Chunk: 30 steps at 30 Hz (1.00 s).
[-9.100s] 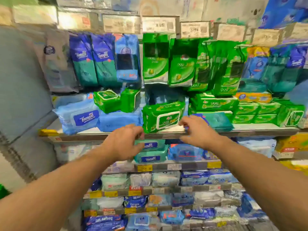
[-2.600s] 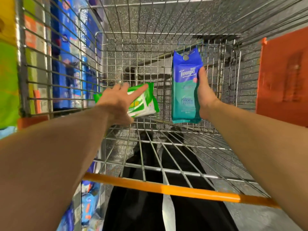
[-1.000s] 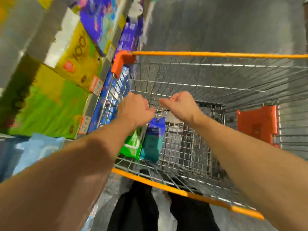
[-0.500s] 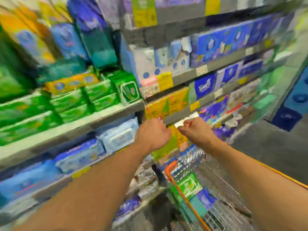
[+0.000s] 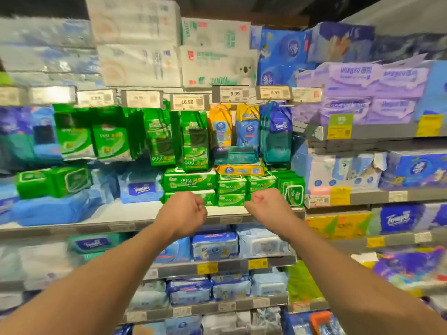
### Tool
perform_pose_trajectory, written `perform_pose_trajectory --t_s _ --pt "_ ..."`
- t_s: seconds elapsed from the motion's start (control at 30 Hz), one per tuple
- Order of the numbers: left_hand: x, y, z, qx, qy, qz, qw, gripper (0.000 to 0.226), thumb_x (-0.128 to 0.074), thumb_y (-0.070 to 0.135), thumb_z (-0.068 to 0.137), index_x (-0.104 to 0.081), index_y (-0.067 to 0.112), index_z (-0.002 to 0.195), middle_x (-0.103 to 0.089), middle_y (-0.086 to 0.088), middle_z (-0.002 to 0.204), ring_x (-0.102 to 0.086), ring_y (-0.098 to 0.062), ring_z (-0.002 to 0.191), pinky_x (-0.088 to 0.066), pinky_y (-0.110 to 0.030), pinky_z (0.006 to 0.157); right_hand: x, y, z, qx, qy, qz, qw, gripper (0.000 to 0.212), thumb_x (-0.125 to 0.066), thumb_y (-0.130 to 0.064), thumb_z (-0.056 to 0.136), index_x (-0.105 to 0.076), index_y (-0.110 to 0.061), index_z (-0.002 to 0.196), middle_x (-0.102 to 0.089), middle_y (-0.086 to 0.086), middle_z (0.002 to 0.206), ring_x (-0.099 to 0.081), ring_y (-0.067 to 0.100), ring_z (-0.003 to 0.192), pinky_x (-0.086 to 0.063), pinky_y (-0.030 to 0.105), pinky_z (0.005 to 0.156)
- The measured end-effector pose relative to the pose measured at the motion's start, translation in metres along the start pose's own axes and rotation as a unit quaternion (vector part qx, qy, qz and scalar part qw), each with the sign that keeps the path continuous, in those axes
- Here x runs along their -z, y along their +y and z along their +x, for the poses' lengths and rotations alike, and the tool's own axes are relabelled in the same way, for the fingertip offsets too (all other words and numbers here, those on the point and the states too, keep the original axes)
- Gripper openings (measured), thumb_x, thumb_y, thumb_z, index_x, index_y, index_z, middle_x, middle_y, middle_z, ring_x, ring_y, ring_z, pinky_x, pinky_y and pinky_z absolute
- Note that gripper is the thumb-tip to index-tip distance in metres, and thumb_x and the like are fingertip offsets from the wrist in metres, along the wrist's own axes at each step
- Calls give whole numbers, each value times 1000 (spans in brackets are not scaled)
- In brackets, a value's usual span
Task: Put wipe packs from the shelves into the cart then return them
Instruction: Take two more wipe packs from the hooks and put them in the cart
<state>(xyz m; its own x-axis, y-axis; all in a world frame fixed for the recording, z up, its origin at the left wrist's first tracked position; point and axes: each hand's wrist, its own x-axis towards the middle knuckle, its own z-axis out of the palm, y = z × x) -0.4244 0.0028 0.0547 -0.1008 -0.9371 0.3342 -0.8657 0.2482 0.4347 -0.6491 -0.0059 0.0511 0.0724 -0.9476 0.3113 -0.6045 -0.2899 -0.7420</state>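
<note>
I face the wipe shelves. My left hand (image 5: 184, 211) and my right hand (image 5: 265, 206) are both raised side by side with fingers curled, holding nothing. They hover just in front of a stack of green wipe packs (image 5: 189, 181) lying on the middle shelf (image 5: 116, 217). More green packs (image 5: 111, 141) hang above, and dark blue Tempo packs (image 5: 278, 131) hang to the right of them. A light blue Tempo pack (image 5: 142, 189) lies left of the green stack. Only an orange corner of the cart (image 5: 319, 319) shows at the bottom edge.
Price tags (image 5: 187, 102) line the shelf rail above the hanging packs. Big tissue bundles (image 5: 217, 61) fill the top shelf, purple packs (image 5: 362, 93) the right bay. Lower shelves hold several pale blue wipe packs (image 5: 214, 243).
The view has swung from the cart to face the shelves head-on. Both hands stay curled and empty and are now in front of the green stack. The cart has dropped nearly out of view.
</note>
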Motion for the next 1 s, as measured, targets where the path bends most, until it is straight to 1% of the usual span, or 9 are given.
perform_pose_trajectory --t_s 0.07,0.2,0.33,0.43,0.63,0.73,0.87,0.93,1.0 --pt "9 -18 -3 -8 10 -2 1000 37 -57 12 80 -45 15 45 -41 2 42 -41 -22 48 -41 -29 51 -17 -14 7 1 -16 16 1000 53 -64 -6 85 -28 -22 50 -22 -10 43 -22 11 48 -17 30 52" --pt "16 -43 -1 -41 19 -11 999 42 -57 6 82 -36 16 47 -46 2 49 -41 -12 48 -29 -21 47 -41 -30 17 14 -30 7 999 51 -63 -7 87 -27 -21 54 -20 -7 52 -20 10 49 -16 29 50" --pt "10 -59 16 -60 10 -48 997 41 -57 8 78 -29 17 48 -33 4 45 -31 -14 47 -25 -26 46 -49 -28 28 10 -26 -23 999 54 -65 -9 88 -26 -22 53 -21 -8 50 -20 7 46 -19 22 46" --pt "-1 -63 34 -82 -2 -86 993 33 -51 17 72 -28 16 48 -29 3 44 -29 -16 47 -22 -29 47 -42 -23 44 -14 -12 -49 999 50 -64 -7 86 -29 -21 54 -23 -5 52 -22 10 49 -19 31 51" --pt "-27 -60 86 -114 -8 -106 988 43 -61 6 76 -31 15 47 -35 3 44 -34 -15 46 -37 -29 54 -21 -12 83 -13 0 -113 993 53 -70 -14 86 -28 -22 56 -24 -5 54 -24 11 50 -21 26 48" --pt "-43 -50 120 -111 -13 -123 986 44 -60 3 77 -29 16 48 -30 4 45 -30 -14 45 -46 -32 60 -10 -2 114 -1 -3 -131 991 49 -76 -19 83 -33 -20 60 -33 -5 57 -31 12 53 -27 30 53" --pt "-67 -37 166 -62 1 -141 988 39 -61 4 76 -33 16 52 -33 2 49 -35 -20 52 -29 -30 51 1 16 178 45 -12 -180 983 24 -81 -24 75 -57 -22 74 -54 -5 70 -50 12 63 -42 31 66" --pt "-79 -33 188 -24 14 -165 986 34 -63 8 77 -36 16 56 -38 2 51 -38 -24 56 -29 -30 52 4 26 218 80 -23 -219 972 23 -82 -25 74 -65 -21 89 -60 -2 84 -58 17 80 -47 33 83" --pt "-89 -28 208 31 6 -193 981 29 -67 14 77 -43 17 61 -43 6 51 -41 -23 56 -31 -29 53 5 33 255 95 -40 -259 960 41 -80 -35 73 -67 -21 109 -65 5 108 -62 25 105 -48 38 96"
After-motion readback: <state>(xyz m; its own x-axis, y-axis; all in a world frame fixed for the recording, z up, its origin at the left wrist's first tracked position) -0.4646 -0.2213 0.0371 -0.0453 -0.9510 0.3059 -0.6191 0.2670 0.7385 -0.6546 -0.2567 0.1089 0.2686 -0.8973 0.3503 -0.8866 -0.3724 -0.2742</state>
